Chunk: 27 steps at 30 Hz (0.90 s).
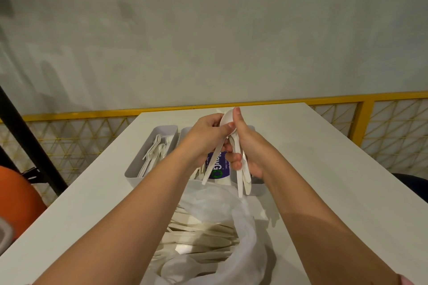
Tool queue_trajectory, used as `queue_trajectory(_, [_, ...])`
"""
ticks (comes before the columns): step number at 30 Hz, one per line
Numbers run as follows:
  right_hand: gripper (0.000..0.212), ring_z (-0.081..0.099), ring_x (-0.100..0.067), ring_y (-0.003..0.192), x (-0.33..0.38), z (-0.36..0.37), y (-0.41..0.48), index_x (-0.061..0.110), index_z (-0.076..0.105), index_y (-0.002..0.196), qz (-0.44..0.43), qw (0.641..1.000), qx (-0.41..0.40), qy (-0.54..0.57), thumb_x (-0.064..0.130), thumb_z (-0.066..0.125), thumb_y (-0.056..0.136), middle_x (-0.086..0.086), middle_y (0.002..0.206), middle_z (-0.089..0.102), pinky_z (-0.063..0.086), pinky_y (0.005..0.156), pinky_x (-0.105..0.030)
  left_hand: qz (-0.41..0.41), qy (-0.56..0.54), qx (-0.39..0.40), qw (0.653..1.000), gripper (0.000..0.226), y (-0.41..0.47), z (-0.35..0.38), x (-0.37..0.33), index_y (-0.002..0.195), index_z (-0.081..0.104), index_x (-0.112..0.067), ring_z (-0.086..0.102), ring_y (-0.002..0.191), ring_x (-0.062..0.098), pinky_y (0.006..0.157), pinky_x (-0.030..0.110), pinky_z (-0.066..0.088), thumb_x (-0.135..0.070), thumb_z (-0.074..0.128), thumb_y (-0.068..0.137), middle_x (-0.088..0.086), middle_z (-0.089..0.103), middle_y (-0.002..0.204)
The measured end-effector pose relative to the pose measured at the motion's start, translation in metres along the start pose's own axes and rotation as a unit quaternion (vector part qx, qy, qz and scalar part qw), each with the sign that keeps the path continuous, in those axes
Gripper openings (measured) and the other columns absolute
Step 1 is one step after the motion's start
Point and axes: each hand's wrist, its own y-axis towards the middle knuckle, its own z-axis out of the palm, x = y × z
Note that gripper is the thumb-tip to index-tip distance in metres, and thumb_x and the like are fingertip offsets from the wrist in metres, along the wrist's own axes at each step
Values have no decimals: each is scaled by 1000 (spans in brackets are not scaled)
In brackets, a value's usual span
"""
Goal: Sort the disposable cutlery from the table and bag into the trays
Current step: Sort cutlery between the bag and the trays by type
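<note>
Forks [155, 155] already fill one tray [148, 143]; your left hand [206, 132] and right hand [245, 146] grip spoons [240, 169], while the bag [220, 227] holds plenty unsorted.

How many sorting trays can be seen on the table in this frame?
3. The left tray holds forks; a middle tray and a right tray sit mostly hidden behind the hands, so more could be concealed.

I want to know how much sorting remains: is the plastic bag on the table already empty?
No, the plastic bag lies open and many pieces of white cutlery show inside it.
</note>
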Motion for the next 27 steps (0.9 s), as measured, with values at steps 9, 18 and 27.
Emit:
queue_trajectory(9, [46, 40, -11, 35, 0, 1, -4, 5, 56, 104, -81, 996, 8, 31, 48, 44, 94, -2, 49, 50, 37, 36, -19, -84, -146, -67, 983, 27, 10, -5, -10, 119, 54, 0, 57, 71, 23, 68, 37, 50, -15, 43, 99, 12, 61, 84])
queue_trajectory(18, [28, 36, -8, 39, -8, 5, 0, 14, 55, 113, -137, 989, -30, -54, 35, 50, 95, -1, 64, 44, 32, 35, -18, -87, -290, -127, 944, 32, 22, -14, -11, 125, 45, 7, 59, 83, 26, 95, 44, 47, -11, 42, 99, 15, 59, 90])
queue_trajectory(27, [35, 52, -14, 56, -15, 8, 6, 12, 54, 112, -171, 970, -106, -134, 41, 42, 97, -5, 72, 56, 41, 45, -24, -116, -367, -128, 914, 27, 26, 0, -11, 120, 45, 4, 58, 72, 24, 69, 39, 50, -14, 43, 99, 16, 59, 90])
